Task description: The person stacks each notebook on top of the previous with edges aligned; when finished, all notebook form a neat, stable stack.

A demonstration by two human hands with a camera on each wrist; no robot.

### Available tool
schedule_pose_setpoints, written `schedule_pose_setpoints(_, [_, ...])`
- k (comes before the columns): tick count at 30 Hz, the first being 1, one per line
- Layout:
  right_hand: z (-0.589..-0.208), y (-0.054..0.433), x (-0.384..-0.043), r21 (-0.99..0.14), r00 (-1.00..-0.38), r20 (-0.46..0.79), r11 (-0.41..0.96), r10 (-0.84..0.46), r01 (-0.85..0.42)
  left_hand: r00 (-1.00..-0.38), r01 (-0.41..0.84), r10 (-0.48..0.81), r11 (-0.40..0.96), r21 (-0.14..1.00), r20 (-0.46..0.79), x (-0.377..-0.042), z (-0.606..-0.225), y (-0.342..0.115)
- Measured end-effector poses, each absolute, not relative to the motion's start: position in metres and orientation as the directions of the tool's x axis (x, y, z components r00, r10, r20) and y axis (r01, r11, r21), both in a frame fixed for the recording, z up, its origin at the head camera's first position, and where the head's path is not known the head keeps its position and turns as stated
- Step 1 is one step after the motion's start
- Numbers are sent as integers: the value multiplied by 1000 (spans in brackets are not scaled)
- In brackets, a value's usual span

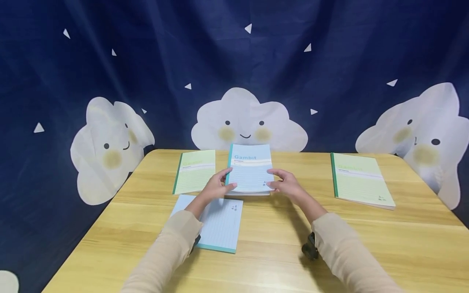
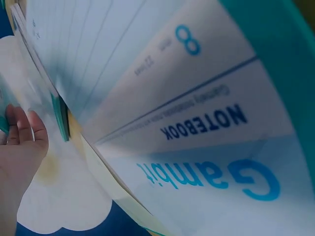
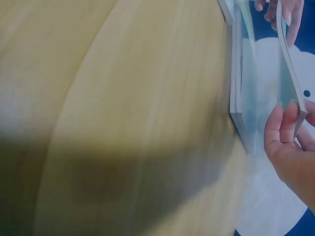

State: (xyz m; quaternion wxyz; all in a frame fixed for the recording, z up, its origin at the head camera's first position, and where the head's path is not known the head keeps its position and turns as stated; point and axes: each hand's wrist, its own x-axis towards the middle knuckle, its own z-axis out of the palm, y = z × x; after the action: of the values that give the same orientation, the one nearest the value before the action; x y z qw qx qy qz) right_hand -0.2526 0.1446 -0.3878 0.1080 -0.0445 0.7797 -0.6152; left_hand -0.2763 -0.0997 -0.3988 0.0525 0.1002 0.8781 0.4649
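Observation:
My left hand [image 1: 215,188] and right hand [image 1: 289,185] hold a light blue "Gambit" notebook [image 1: 250,173] by its two side edges, cover up, spine to the left. The right wrist view shows this notebook raised over other notebooks [image 3: 236,73] stacked on the table, its edge pinched between my right thumb and fingers. Under my left forearm lies another blue notebook [image 1: 220,228], its printed title upside down in the left wrist view. A green notebook [image 1: 196,175] sits just left of the stack, partly behind my left hand.
Another green notebook [image 1: 360,179] rests at the right of the wooden table [image 1: 403,244]. Behind the table's far edge hangs a dark blue curtain [image 1: 278,61] with smiling clouds. A dark wrist camera [image 1: 310,247] shows below my right sleeve.

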Motion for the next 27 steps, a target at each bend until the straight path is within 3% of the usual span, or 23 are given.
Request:
schedule_pose_setpoints(6, [-397,137,-260,-957,-975,-118,282,-186,62,-977,87,208,617,782,-55,-281,-403,-103])
schedule_pose_setpoints(11, [-407,131,-264,-937,-988,-104,343,-117,58,-966,140,254,684,716,-53,-284,-409,-103])
schedule_pose_setpoints(18, [-418,128,-263,-902,-997,44,426,-67,-68,-964,189,260,823,535,-61,-285,-414,-97])
schedule_pose_setpoints(27, [-416,118,-263,-840,-1000,-5,543,9,10,-961,228,270,896,381,-61,-285,-411,-93])
